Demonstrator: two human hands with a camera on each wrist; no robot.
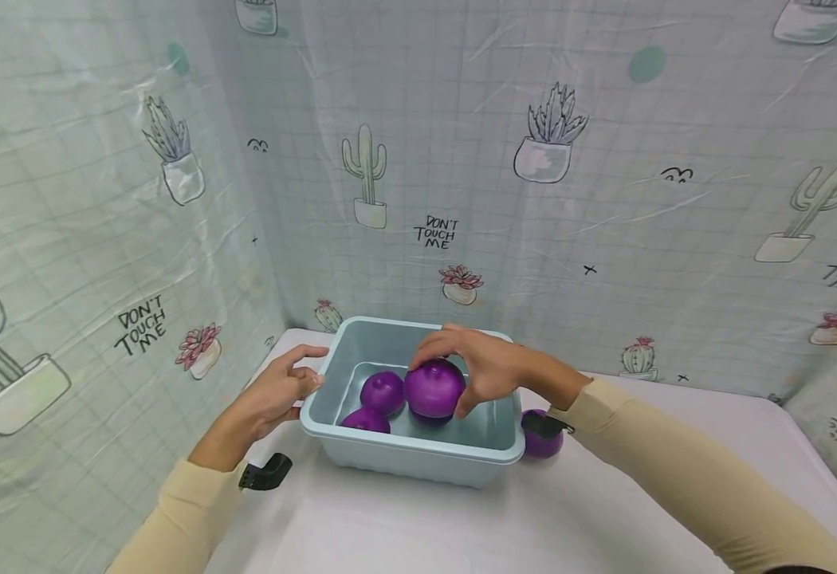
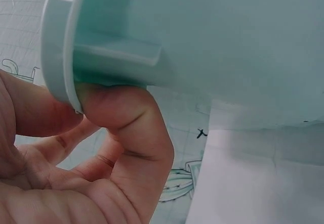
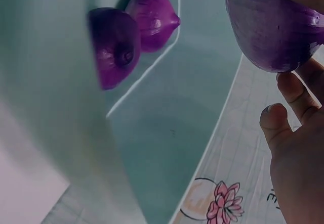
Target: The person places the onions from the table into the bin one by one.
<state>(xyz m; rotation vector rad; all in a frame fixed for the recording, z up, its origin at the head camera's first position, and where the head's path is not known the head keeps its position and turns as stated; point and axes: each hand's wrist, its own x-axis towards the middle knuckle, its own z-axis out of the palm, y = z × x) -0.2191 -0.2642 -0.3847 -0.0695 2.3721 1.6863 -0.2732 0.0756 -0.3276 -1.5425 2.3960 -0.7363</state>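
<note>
A pale blue plastic bin (image 1: pixel 418 450) stands on the white table. My left hand (image 1: pixel 277 391) pinches its left rim between thumb and a bent finger; the left wrist view shows that finger (image 2: pixel 136 118) hooked under the rim (image 2: pixel 58 47). Over the inside of the bin, my right hand (image 1: pixel 479 363) grips a large purple onion (image 1: pixel 434 388), thumb on one side and fingers on the other. Smaller purple onions lie in the bin, among them one near the middle (image 1: pixel 383 393) and one at the front left (image 1: pixel 366 420). The held onion partly hides another purple shape below it.
Another purple onion (image 1: pixel 542 443) sits on the table against the bin's right side, partly covered by the black right wrist strap (image 1: pixel 549 424). A cloth printed with cacti (image 1: pixel 418 159) hangs behind and to the left. The white tabletop (image 1: pixel 390 526) extends in front.
</note>
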